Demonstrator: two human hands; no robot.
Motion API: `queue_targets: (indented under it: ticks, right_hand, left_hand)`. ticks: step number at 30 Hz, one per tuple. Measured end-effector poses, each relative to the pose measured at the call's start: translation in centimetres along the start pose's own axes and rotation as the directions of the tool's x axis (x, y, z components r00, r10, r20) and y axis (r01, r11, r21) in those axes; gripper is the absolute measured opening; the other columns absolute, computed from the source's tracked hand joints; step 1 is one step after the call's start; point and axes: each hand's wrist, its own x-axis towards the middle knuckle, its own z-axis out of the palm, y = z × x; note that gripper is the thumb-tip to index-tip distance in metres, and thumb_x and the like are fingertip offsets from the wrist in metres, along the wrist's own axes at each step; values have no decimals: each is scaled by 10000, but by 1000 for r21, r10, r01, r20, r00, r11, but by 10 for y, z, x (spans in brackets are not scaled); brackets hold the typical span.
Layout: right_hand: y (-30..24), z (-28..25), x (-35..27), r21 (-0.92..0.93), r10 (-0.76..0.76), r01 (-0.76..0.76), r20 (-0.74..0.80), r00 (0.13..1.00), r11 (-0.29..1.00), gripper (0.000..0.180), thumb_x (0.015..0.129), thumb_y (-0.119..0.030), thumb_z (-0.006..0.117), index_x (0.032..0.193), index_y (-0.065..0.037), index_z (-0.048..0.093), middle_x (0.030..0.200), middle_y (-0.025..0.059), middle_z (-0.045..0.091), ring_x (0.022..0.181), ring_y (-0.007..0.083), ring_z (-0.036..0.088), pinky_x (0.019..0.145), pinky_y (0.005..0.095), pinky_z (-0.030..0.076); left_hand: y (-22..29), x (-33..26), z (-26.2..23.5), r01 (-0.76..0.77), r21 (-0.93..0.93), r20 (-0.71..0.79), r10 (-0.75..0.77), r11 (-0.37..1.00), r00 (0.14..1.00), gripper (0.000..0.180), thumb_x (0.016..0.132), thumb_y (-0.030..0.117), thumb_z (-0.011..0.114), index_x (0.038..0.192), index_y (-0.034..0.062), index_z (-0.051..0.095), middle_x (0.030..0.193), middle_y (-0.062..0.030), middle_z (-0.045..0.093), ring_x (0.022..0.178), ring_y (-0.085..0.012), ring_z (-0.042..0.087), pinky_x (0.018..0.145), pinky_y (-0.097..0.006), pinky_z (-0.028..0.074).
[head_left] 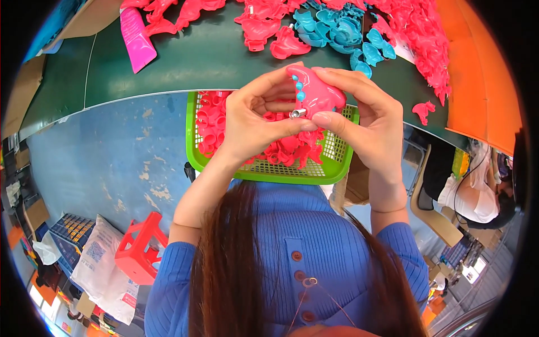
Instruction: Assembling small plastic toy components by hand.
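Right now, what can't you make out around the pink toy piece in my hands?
Head view only:
- Pink toy piece: its underside is hidden by the left hand and right hand.
- Small metal part: too small to identify.
- Green basket: contents largely covered by both hands.
- Blue parts: shapes blurred, partly cut off at the top edge.

A flat magenta plastic package (136, 38) lies on the far left of the green table, tilted, one end toward the table edge. Down on the floor at near left, a white plastic bag (103, 264) with blue printing lies beside a red stool, and next to it sits a dark blue crate (72, 231) with rows of orange labels.
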Motion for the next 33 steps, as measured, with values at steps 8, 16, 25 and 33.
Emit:
queue_targets:
  ticks: [8,16,25,33]
  right_hand:
    - [4,4,-1,-8,-12,12,10,1000,1000,428,699,-10,703,1111,23,593,1127,167,578,1067,228,528,939,322,391]
    - [12,7,6,-259,-264,284,111,958,923,580,663,-78,744,1200,-7,537,1164,157,524,1048,247,522,897,320,410]
    - [30,11,6,-297,-449,415,-55,892,860,625,584,-49,786,1159,-13,542,1104,131,583,985,256,579,835,318,474]
    - [23,12,0,-41,-331,329,-35,943,943,540,623,1,765,1115,33,543,1123,176,573,1041,264,569,849,340,481]
  left_hand:
    - [0,2,-3,3,5,15,-3,1000,1000,666,648,-77,734,1248,-63,446,1116,-179,583,979,-226,603,829,-350,527]
    - [1,3,-8,119,-119,-34,-124,986,992,590,688,-76,699,1222,-90,449,1053,-209,605,928,-213,625,765,-315,546]
    - [9,6,8,-116,36,-109,119,993,987,631,653,-11,745,1219,6,468,1178,-118,535,1170,-214,462,930,-338,437]
    - [5,5,-12,-261,86,36,259,962,965,493,653,21,770,1093,-7,551,1142,-155,535,1042,-223,560,835,-311,524]
